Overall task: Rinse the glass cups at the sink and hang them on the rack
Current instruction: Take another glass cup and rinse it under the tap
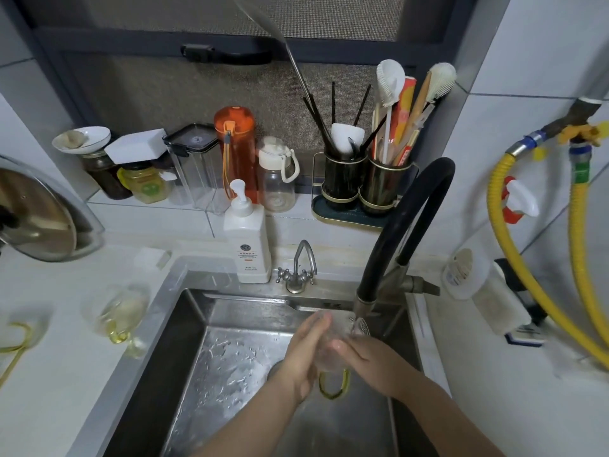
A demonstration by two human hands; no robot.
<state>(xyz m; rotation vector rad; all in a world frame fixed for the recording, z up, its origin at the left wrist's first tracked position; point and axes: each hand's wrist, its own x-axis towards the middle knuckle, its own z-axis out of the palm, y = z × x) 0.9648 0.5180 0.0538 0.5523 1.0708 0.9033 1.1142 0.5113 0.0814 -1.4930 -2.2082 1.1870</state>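
Clear glass cup (331, 341) with a yellow-green handle sits between both hands over the steel sink (230, 324), tilted, mouth up toward the spout. Left hand (304, 347) wraps the cup's left side, fingers together and curled round the glass. Right hand (359, 356) grips the right side, fingers curled onto the wall, thumb not clearly visible. Cup handle hangs below the hands. Black hose faucet (395, 232) arches over from the right, nozzle just above the cup rim, water running into it. Sink basin wet, droplets on the floor.

Second glass cup (120, 316), same yellow-green handle, stands on the white counter (49, 374) left of the sink, blurred. Third yellowish handle loop at far left edge, cup body hard to tell. White soap pump bottle (247, 239) at the back sink edge, small chrome tap (298, 272) just beside it. On the ledge behind: orange bottle (235, 150), clear bottle with white cap (276, 176), clear canister, jars, black utensil holder (362, 186) with brushes and chopsticks. Pot lid (36, 216) leans at left. Yellow hoses (580, 225) on right wall. Rack not identifiable.
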